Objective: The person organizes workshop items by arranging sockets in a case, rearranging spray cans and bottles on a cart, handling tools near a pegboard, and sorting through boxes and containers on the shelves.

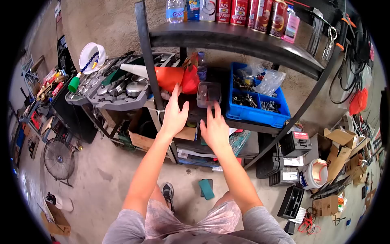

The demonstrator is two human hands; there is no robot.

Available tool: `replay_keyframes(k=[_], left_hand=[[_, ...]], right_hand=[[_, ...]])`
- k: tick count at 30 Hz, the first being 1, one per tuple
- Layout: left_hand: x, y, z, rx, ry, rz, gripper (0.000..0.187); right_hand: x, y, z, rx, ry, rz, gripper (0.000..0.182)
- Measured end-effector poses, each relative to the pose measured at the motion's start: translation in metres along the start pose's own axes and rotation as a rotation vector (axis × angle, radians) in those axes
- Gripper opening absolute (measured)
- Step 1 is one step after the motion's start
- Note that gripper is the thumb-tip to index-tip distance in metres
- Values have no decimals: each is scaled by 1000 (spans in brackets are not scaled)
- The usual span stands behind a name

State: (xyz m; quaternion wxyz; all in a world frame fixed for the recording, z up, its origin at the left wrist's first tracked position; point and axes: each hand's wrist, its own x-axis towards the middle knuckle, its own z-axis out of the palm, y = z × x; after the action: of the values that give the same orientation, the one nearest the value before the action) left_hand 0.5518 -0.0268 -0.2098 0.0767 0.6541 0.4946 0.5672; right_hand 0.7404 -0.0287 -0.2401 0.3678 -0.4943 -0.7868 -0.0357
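Observation:
My left hand [174,116] is open, fingers stretched out, with its fingertips right at an orange cone [168,78] that lies on its side on the shelf. The cone's long white tip points left past the shelf post, and red-orange wrapping bunches at its right end. My right hand [216,129] is open too, fingers apart, its fingertips at the near edge of a small clear plastic box [209,94]. Just right of that box stands a blue divided bin [258,114] with bolts and small metal parts. A plastic bottle [202,67] stands behind the clear box.
Spray cans [239,12] and bottles line the upper shelf [227,40] above my hands. A slanted metal post [294,107] bounds the right side. Grey trays [122,87] of metal parts sit left. On the floor are a fan [59,159], batteries [297,143] and a green flat piece [206,189].

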Motion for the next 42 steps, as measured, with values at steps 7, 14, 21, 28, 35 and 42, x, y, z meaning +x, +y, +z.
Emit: replay_keyframes(k=[7,14,21,28,35,42], left_hand=[[-3,2,3,-103,31,19,84],[-23,30,-49,-210,-118,-43,71],[42,52,-188,98,372,13,17],[136,36,-263,747,53,68,25],[178,40,-231,723,-478,109,42],[205,14,-221,811,-740,89,56]], right_hand=[[13,-13,-12,112,24,20,63],[24,-34,-19,236,81,-48,52],[63,-64,-22,617,92,53,32],[119,-99,-17,299,-109,365,49],[128,-122,-23,399,-159,614,52],[118,-163,-78,183,-517,601,46]])
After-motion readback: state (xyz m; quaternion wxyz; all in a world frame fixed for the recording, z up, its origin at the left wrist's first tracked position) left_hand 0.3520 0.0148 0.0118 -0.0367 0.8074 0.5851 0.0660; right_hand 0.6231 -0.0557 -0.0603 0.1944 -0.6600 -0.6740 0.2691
